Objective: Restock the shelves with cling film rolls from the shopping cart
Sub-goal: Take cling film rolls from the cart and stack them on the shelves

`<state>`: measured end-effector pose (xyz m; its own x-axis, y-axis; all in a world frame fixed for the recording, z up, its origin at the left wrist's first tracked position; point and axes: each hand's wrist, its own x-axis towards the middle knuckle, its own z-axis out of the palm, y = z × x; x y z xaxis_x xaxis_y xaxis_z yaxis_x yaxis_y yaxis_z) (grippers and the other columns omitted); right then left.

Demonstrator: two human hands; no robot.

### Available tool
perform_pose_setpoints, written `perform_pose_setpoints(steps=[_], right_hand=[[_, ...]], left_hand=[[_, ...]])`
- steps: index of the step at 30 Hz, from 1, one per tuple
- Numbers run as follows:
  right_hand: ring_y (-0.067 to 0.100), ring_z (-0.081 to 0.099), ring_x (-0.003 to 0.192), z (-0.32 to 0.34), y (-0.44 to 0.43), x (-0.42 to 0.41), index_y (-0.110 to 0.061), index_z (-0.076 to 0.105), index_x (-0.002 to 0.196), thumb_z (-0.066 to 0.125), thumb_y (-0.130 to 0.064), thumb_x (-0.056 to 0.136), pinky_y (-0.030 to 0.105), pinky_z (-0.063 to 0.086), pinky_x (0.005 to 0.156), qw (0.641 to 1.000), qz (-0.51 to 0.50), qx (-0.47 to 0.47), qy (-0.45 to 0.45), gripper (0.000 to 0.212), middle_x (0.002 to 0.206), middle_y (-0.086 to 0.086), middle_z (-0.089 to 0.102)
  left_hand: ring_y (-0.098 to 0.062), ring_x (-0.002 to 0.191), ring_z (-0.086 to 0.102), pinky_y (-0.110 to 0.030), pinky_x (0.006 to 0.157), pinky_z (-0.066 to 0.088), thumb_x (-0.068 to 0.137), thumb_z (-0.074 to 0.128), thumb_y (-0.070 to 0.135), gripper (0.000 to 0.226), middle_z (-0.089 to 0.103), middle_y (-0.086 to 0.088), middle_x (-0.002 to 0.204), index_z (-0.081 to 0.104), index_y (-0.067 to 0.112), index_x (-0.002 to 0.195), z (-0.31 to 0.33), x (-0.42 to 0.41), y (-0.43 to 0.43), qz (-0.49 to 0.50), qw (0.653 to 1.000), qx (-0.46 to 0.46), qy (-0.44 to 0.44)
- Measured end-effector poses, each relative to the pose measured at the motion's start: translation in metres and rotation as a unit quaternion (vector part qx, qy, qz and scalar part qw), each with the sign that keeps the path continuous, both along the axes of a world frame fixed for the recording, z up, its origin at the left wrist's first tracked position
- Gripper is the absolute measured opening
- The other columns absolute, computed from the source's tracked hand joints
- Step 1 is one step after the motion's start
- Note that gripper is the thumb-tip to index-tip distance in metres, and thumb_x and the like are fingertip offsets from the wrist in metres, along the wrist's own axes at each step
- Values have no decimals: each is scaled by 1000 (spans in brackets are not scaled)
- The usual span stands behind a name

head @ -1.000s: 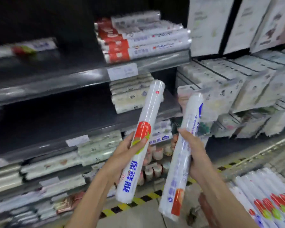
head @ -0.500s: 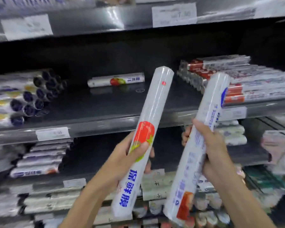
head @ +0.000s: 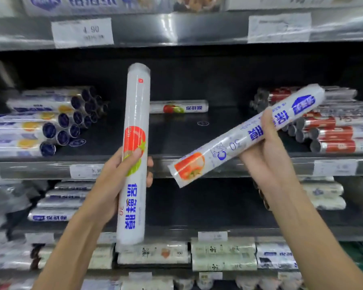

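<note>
Head view: my left hand is wrapped round the upright roll at its red-and-green label, thumb across the front and fingers curled behind. That roll stands vertical in front of the middle shelf, not yet on it. My right hand clamps the tilted roll past its middle, and this is what has just changed. Half a second ago that roll stood nearly upright beside the other; now it swings down toward level, orange-labelled end low and to the left, blue-printed end up toward the red-labelled stack. I judge that I am lining it up to lie sideways, like the lone roll at the back of the bare patch between the red-labelled stack and the blue-ended stack. The view has also climbed. A second ago the floor and the cart showed at lower right; now this shelf sits level with the hands and the cart is out of sight. Neither roll is placed yet
</note>
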<state>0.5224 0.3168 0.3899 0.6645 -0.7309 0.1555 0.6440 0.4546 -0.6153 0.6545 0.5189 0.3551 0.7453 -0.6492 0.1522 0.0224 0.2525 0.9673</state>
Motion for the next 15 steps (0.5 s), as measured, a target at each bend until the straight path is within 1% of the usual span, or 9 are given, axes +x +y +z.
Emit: perform_pose_setpoints(steps=[3,4,5,6,7,9,12,13,15], right_hand=[[19,66,104,4,-1,9,-11,56,108,66,-37,77,46,53,90,1000,-18,23,7,42,112,7,65],[21,65,106,4,-2,9,-12,56,107,67,-37,76,46,53,90,999,-29,20,8,42,113,7,64],[20,65,105,4,-4,8,-14,56,103,66,-37,78,44,53,90,999,-37,11,5,35,107,6,64],[18,66,97,4,-7,6,-16,55,97,64,-34,82,40,54,88,999,-43,3,-1,25,95,3,63],[15,65,85,4,-10,4,-17,52,91,62,-31,86,35,55,84,999,-46,0,-5,18,82,0,60],[12,61,66,2,-15,-3,-18,48,88,60,-27,87,28,56,72,999,-48,7,11,15,66,-2,57],[11,64,60,-5,-21,-13,-15,54,88,63,-28,82,23,55,61,995,-50,21,78,17,65,-1,61],[10,64,58,-7,-23,-17,-14,56,87,64,-29,79,22,55,59,993,-53,15,102,19,66,0,62],[10,64,56,-12,-26,-25,-12,56,86,66,-30,71,21,55,55,988,-49,-13,146,25,67,1,63]], left_hand=[[-22,56,57,-29,52,52,77,59,31,28,63,-10,80,57,15,99,1,6,-3,-2,999,-19,29],[-23,58,58,-30,54,53,77,58,29,30,63,-10,81,56,13,103,2,7,-5,-8,999,-22,35],[-23,60,60,-31,57,54,78,57,28,33,63,-10,83,55,11,106,2,8,-6,-14,999,-24,35],[-23,63,62,-33,59,55,79,57,27,36,64,-10,84,54,8,109,3,9,-8,-23,999,-27,33],[-24,67,63,-34,61,56,80,56,25,39,65,-11,86,54,4,112,4,10,-10,-33,998,-33,31],[-25,75,67,-34,67,57,82,56,23,44,69,-13,92,53,-3,117,4,11,-14,-45,998,-38,31],[-29,96,67,-38,77,57,81,62,26,51,67,-16,111,52,-2,122,8,14,-21,-62,996,-54,37],[-31,102,66,-40,79,57,77,70,29,58,66,-17,115,52,-2,123,10,16,-23,-66,995,-61,37],[-35,108,63,-43,82,56,61,85,37,80,64,-18,117,53,-1,124,11,18,-28,-75,994,-67,45]])
